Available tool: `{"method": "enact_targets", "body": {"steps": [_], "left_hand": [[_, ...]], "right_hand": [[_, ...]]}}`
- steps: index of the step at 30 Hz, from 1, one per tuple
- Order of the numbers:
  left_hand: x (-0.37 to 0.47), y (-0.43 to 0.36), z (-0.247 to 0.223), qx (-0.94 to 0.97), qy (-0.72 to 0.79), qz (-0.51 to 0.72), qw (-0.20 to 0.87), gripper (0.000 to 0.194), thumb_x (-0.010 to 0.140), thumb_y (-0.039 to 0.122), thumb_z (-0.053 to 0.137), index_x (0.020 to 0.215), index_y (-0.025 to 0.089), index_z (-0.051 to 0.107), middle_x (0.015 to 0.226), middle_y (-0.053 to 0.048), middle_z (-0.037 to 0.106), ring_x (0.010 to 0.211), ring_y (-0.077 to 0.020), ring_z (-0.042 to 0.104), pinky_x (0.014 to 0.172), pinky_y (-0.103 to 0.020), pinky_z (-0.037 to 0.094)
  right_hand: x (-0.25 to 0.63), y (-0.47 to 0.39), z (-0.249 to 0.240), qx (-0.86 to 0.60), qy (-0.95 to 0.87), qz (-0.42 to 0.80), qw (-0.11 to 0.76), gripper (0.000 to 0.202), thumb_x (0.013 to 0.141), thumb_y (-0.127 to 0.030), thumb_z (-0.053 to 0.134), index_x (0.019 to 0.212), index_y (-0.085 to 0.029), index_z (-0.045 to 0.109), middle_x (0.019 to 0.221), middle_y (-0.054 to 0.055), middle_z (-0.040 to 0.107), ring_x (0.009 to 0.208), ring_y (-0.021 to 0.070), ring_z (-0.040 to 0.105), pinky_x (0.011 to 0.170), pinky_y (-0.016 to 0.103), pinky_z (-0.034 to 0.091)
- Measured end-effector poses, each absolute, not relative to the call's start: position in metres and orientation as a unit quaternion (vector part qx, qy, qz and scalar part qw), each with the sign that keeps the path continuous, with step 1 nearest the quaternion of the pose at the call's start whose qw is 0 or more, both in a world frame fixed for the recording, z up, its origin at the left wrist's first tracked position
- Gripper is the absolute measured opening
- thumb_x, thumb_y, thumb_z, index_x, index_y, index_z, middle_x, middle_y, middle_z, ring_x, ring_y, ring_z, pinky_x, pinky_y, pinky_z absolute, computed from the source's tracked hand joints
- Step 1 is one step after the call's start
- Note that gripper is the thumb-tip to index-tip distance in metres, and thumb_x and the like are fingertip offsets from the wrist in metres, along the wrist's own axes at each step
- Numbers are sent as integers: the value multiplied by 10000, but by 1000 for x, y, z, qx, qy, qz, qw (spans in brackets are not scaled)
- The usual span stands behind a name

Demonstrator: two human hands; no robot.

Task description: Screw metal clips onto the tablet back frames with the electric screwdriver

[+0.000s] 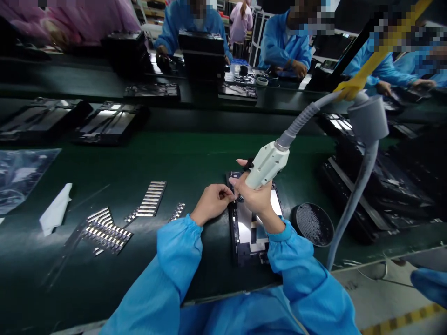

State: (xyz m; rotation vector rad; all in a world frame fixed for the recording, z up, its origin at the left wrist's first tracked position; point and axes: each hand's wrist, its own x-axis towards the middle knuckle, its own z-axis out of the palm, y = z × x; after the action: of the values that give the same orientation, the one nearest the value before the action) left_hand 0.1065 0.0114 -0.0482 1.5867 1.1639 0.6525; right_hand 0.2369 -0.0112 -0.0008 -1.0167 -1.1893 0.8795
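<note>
A tablet-like device point(246, 228) lies opened on the green bench in front of me, its bright inner plate showing. My right hand point(256, 195) wraps round a white hand-held power tool point(268, 163) with a grey hose at its top end. The tool leans over the device's upper part, and my fingers hide its tip. At the device's upper left edge, my left hand point(214, 200) is closed in a pinch, close to the right fingertips. Whatever it pinches is too small to make out. A round black dish point(313, 224) of tiny pieces stands right of the device.
Left on the bench lie strips of small parts point(108, 231), a striped sheet point(152, 198), a white scrap point(56, 209) and a plastic bag point(24, 177). Stacked black panels point(370, 186) stand at right. A grey hose point(359, 190) hangs beside the dish. Co-workers sit across the raised shelf point(195, 104).
</note>
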Motion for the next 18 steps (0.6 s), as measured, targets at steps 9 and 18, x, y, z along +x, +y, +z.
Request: {"method": "enact_targets", "body": {"steps": [9,18], "left_hand": [[106,11,-48,712,470,285,438,106,702,180,571,689,142,668,620,8,638,559,-111,499,551,-237,340],[106,15,-53,663,493,287,485,43,644,147,634,686,153,639,593,30,604,553,-101,535,532,-213,389]], "right_hand": [[231,-9,-9,-434,-515,396,625,335,730,-211,721,1052,-200,627,494,-80,549,443,125,540,510,305,504],[229,-9,-6,-442,-513,395,621,223,723,-240,707,933,-199,643,488,-80,528,430,116,521,494,291,510]]}}
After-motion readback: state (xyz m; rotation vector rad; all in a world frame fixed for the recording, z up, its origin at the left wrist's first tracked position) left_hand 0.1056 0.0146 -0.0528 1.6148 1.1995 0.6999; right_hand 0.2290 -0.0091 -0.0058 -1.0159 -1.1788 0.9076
